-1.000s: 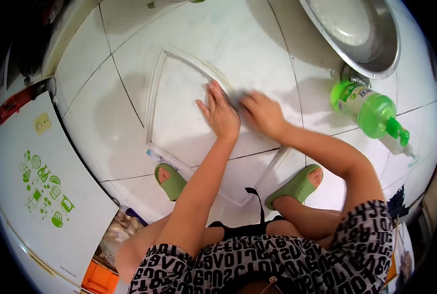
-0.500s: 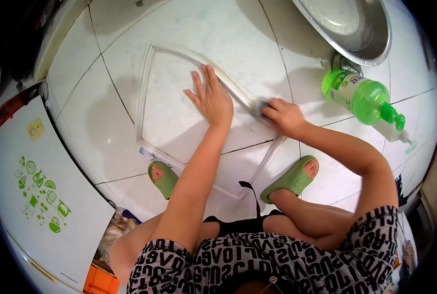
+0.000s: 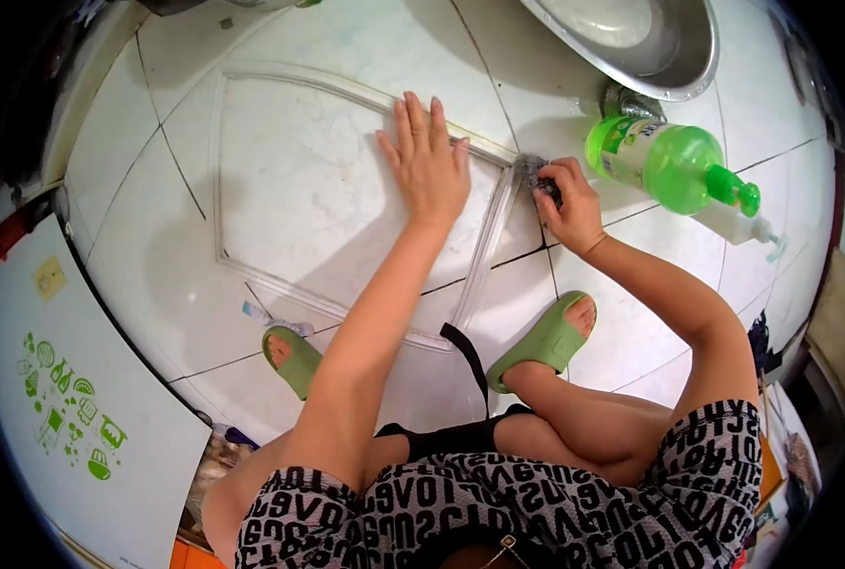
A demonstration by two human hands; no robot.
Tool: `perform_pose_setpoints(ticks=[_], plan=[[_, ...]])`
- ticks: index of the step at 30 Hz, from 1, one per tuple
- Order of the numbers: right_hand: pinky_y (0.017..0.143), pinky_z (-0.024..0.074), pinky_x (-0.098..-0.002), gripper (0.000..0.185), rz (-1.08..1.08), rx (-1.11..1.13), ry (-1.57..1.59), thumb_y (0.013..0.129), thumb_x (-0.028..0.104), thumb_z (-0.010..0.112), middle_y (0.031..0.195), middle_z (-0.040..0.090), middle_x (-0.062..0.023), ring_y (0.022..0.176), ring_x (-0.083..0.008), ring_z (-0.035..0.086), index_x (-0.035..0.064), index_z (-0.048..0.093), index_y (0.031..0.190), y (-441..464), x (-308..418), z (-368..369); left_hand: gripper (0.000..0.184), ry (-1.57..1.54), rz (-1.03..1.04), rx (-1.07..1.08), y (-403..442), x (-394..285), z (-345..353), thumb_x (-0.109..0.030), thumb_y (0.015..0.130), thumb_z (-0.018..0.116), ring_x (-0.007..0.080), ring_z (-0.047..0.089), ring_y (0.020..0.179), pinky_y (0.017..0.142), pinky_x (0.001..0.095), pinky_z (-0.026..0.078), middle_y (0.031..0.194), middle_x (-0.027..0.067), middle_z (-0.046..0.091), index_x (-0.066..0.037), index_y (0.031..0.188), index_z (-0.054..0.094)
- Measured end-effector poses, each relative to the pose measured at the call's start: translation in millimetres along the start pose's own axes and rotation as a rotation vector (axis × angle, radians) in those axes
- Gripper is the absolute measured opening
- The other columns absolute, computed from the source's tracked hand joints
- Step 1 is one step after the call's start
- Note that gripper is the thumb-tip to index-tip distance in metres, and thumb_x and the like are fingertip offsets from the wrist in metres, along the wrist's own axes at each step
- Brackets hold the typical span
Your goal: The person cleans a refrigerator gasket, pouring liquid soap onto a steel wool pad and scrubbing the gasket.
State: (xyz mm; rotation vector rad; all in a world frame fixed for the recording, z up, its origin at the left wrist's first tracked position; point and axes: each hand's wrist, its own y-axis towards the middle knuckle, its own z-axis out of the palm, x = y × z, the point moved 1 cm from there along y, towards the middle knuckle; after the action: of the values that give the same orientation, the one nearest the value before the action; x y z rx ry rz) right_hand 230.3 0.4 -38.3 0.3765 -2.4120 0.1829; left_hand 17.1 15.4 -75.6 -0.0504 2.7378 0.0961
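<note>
A white door gasket (image 3: 216,171), like a fridge seal, lies on the tiled floor as a four-sided loop. My left hand (image 3: 429,171) rests flat on its far strip, fingers stretched out and a little spread. In my right hand (image 3: 569,207) is a grey steel wool scourer (image 3: 529,171), gripped between thumb and fingers. The scourer touches the gasket at its right corner. Just beyond my right hand, a green bottle of dish soap (image 3: 679,161) with a pump lies on its side.
A metal basin (image 3: 693,57) holding water stands at the upper right. Beside it sits a shiny round item (image 3: 626,100). A small tube (image 3: 275,321) lies near my left slipper (image 3: 292,360). A white panel with green prints (image 3: 91,427) is at the left. A black strap (image 3: 470,356) hangs before me.
My right hand has moved the scourer along the far strip to the right corner. The gasket has turned and shifted on the floor. My left hand's fingers have spread slightly; the view has shifted.
</note>
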Motion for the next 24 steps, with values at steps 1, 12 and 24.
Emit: perform_pose_setpoints(ticks=[1, 12, 24], plan=[[0.066, 0.0502, -0.0370, 0.024, 0.005, 0.009, -0.005, 0.079, 0.011, 0.066, 0.102, 0.055, -0.0097, 0.076, -0.0279, 0.060, 0.0118, 0.059, 0.102, 3.5, -0.6, -0.5, 0.069, -0.007, -0.006, 0.006, 1.3, -6.7, 3.8, -0.032, 0.091, 0.051, 0.0371, 0.013, 0.143, 0.111, 0.0586, 0.008, 0.153, 0.0221, 0.018, 0.004, 0.144, 0.025], [0.067, 0.0505, -0.0377, 0.020, -0.223, -0.001, -0.039, 0.074, 0.016, 0.068, 0.093, 0.057, -0.0051, 0.088, -0.0266, 0.058, 0.0138, 0.061, 0.093, 97.8, 37.4, 64.4, 0.071, 0.151, -0.081, 0.143, -7.1, -0.1, 9.3, -0.027, 0.088, 0.051, 0.0382, 0.007, 0.143, 0.116, 0.0468, 0.010, 0.152, 0.0275, 0.013, 0.012, 0.140, 0.023], [0.065, 0.0494, -0.0366, 0.016, -0.035, -0.102, 0.070, 0.078, 0.018, 0.067, 0.087, 0.060, -0.0072, 0.079, -0.0280, 0.060, 0.0112, 0.065, 0.091, 103.9, 52.5, 79.4, 0.070, 0.165, -0.014, 0.179, -8.0, 7.5, 8.5, -0.025, 0.091, 0.044, 0.0392, 0.005, 0.143, 0.115, 0.0480, 0.007, 0.152, 0.0269, 0.011, 0.012, 0.143, 0.016]])
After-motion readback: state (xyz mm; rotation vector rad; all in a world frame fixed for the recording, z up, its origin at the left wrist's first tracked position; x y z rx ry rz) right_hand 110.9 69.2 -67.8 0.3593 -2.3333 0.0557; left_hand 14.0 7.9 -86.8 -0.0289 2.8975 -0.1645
